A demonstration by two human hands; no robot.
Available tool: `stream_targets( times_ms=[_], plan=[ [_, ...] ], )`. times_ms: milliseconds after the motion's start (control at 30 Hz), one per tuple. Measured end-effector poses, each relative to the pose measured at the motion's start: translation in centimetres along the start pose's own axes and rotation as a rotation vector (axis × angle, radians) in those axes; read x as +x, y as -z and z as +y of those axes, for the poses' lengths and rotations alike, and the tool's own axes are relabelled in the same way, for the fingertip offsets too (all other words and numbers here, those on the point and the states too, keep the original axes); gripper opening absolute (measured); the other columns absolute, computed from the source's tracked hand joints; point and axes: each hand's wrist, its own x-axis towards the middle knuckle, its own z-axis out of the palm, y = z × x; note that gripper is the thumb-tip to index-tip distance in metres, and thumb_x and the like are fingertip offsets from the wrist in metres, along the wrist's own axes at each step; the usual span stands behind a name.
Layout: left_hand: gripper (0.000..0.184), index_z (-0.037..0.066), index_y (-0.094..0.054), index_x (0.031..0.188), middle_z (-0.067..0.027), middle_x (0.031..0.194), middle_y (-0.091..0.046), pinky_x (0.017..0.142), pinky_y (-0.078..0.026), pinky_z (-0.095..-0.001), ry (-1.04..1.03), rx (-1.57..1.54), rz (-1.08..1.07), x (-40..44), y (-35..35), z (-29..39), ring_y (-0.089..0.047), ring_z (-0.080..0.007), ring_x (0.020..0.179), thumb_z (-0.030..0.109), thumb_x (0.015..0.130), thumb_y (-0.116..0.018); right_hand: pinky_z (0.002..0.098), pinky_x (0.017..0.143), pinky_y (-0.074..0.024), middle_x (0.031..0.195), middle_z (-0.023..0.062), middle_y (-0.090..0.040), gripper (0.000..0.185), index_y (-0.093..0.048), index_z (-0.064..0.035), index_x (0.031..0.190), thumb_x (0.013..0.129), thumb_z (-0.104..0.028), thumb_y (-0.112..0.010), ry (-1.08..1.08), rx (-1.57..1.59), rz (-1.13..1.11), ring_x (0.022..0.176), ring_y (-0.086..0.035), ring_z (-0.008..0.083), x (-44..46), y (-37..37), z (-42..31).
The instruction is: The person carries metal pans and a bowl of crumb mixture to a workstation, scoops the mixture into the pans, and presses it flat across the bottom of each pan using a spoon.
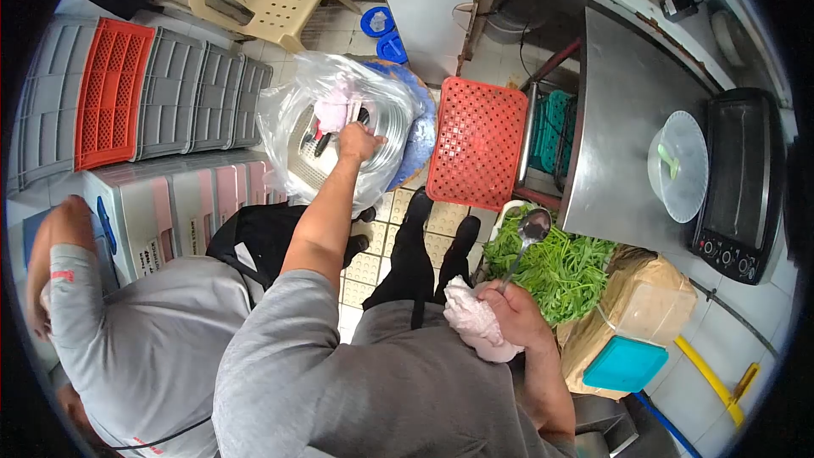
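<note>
Nearest you, your right hand (517, 315) is closed around a spoon (535, 226) and a pale pink cloth (476, 319), the spoon's bowl out over leafy greens (564, 273). Farther off, your left hand (358, 142) reaches among dark-handled utensils (322, 146), not yet lifted, within clear plastic (284, 106); its fingertips are obscured, so you cannot tell whether it grips anything. Glare and folds blur the other contents.
</note>
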Motion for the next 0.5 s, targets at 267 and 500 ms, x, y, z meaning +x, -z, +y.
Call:
stream_targets(
  times_ms=[267,500],
  plan=[
    [0.072,-0.004,-0.077,0.109,-0.0228,0.106,-0.078,0.096,-0.057,-0.0415,-0.016,0.030,-0.159,1.8,-0.3,-2.5,-0.075,-0.0373,0.102,0.054,0.069,-0.093,0.0289,0.086,-0.0521,0.099,0.0028,-0.071,0.019,-0.069,-0.0010,0.107,0.110,-0.015,-0.057,-0.031,0.026,-0.044,0.092,-0.063,0.0109,0.2,-0.5,0.3],
    [0.083,-0.006,-0.060,0.140,-0.0225,0.131,-0.070,0.102,-0.052,-0.0406,0.136,-0.359,-0.367,2.7,8.2,-2.2,-0.068,-0.0308,0.117,0.045,0.080,-0.087,0.0269,0.084,-0.0514,0.096,0.0015,-0.069,0.019,-0.069,-0.0015,0.107,0.111,-0.015,-0.056,-0.111,0.067,-0.029,0.091,-0.061,0.0097,-0.3,-0.9,0.7]
  ],
)
